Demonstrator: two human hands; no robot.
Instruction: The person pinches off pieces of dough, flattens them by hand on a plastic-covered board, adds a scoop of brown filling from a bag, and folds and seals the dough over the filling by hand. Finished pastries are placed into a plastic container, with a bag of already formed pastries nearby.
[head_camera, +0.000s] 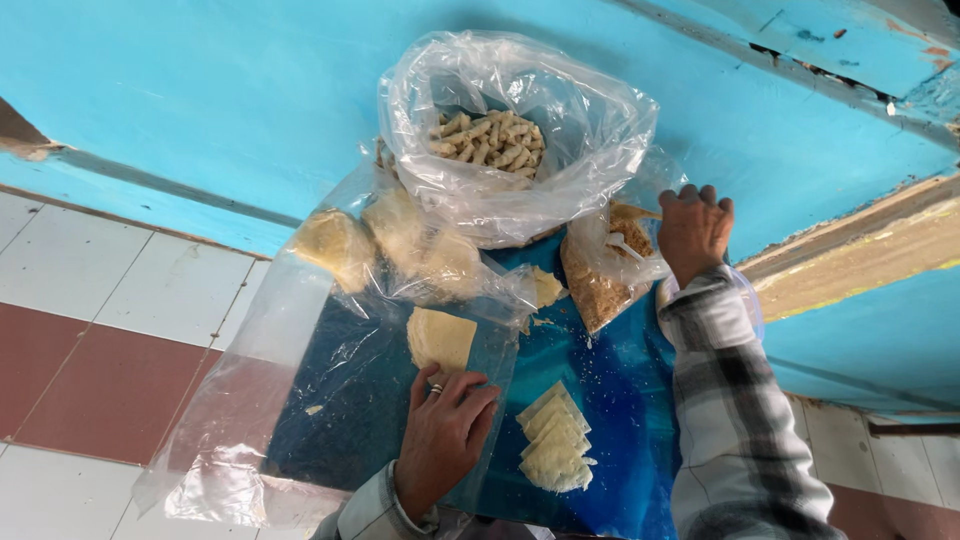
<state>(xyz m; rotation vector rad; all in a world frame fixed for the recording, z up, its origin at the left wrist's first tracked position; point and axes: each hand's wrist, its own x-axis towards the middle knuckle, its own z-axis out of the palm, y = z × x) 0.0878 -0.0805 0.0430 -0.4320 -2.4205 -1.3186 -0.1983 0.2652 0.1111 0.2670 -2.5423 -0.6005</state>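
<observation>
Dough sheet (440, 338) under the left hand's fingertips, on a blue desk (610, 400).
Left hand (442, 432) lies flat and released, touching the sheet's near edge; right hand (693, 230) grips the rim of a crumb bag (600, 285). Folded pieces (553, 440) lie between both arms.

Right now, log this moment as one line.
left hand: flat on dough sheet | right hand: in crumb bag | stacked sheets on blue plastic | bag of rolls behind
</observation>
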